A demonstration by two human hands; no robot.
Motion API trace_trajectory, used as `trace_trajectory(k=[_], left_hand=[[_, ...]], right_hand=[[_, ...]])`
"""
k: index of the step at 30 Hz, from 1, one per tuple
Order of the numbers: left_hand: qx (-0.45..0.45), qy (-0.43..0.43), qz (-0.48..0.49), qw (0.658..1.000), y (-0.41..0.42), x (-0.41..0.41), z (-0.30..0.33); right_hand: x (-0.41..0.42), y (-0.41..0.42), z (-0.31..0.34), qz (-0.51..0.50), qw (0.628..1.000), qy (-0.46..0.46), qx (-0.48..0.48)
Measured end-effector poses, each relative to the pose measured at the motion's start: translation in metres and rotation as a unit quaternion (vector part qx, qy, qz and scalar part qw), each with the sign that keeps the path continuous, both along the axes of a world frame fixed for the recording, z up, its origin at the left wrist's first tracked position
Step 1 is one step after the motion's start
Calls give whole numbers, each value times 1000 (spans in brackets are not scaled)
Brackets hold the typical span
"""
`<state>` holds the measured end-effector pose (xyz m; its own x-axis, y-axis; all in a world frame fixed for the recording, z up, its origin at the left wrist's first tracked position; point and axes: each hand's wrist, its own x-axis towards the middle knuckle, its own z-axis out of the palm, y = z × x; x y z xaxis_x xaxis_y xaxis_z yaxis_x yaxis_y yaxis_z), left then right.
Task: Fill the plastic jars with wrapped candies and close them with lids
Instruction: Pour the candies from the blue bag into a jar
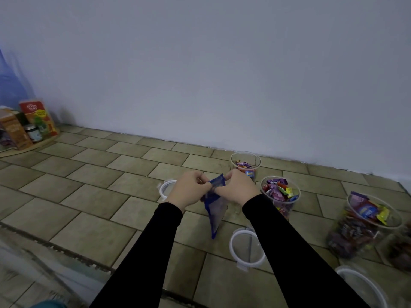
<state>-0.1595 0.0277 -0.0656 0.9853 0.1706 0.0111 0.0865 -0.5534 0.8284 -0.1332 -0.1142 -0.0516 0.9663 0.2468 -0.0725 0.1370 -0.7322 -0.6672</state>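
Both hands hold a blue plastic candy bag (pixel 215 207) above the tiled counter. My left hand (pixel 189 191) pinches its top edge from the left, and my right hand (pixel 236 188) pinches it from the right. The bag hangs down limp between them. Three open clear jars stand to the right: a far jar (pixel 245 163) with a few candies, a middle jar (pixel 280 195) filled to the rim, and a large near jar (pixel 364 225) also full. White-rimmed lids lie flat: one lid (pixel 165 188) behind my left hand, one lid (pixel 246 247) under my right forearm, one lid (pixel 360 283) at the lower right.
The tiled counter (pixel 100 174) runs back to a pale wall. At the far left stand food boxes and small jars (pixel 29 125) on a wooden board. Another dark container (pixel 400 247) is cut off at the right edge. The counter's front edge runs along the lower left.
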Motion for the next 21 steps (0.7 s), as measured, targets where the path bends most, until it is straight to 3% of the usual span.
trace_trajectory(k=[4,8,11,21], left_hand=[[12,-33,48,998,15,8,-10],[-58,-26,-70,996,20,-3,-8],[-9,6,-151,988,17,-11,-11],[-63,-75,-151,984,2,-8,-29]], right_hand=[[0,-2,8,-4,999,-33,-39],[5,0,7,-23,999,-33,-8],[6,-1,5,-22,1000,-10,15],[5,-6,7,-39,993,0,107]])
